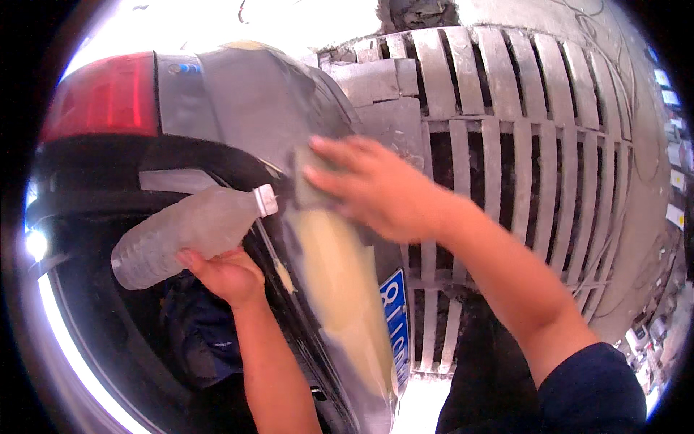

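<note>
My left hand [230,275] is wrapped round the underside of a cloudy plastic bottle [181,230], tilted with its white cap [265,200] up and to the right, over the open back of a car. My right hand [379,186] presses a grey-green sanding pad [309,184] flat on the car's grey rear panel [249,101]; the fingers are slightly blurred. Just below the pad, a long patch of yellowish body filler [334,278] runs down the panel. Whether the bottle's cap has a hole cannot be seen.
A red tail light [108,98] sits at the upper left, and a blue number plate [397,325] hangs beside the filler. To the right, a slatted floor grate [506,173] has dark gaps. A dark blue bag-like item [202,336] lies inside the car's opening.
</note>
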Available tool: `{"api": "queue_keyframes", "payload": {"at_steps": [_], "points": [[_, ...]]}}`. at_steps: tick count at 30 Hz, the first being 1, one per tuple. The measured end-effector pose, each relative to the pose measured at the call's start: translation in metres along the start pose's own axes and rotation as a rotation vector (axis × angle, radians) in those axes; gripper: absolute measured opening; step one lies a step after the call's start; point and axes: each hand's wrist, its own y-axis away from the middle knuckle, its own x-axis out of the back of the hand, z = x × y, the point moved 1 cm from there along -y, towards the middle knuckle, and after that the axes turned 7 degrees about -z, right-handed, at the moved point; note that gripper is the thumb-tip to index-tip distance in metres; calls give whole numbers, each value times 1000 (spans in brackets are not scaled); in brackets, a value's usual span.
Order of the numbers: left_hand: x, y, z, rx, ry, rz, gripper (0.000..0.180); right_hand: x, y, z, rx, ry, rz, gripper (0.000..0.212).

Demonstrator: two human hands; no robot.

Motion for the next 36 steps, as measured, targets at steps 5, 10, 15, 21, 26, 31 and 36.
{"api": "queue_keyframes", "payload": {"at_steps": [5,10,15,21,26,31,36], "points": [[3,0,-2,25,-60,39,76,1,17,-18,-153,-38,-67,64],[1,0,-4,17,-74,39,76,2,-28,-5,-246,14,73,59],[3,1,-2,-7,-59,19,75,-11,18,-39,-298,-25,76,61],[3,0,-5,13,-85,47,76,-4,-28,-21,-259,-3,117,59],[1,0,-1,13,-69,20,76,-8,15,-37,-255,-6,100,53],[-4,0,-4,24,-70,52,77,0,-32,-13,-237,13,137,54],[-1,1,-1,-1,-75,48,77,-11,18,-48,-316,-9,105,52]]}}
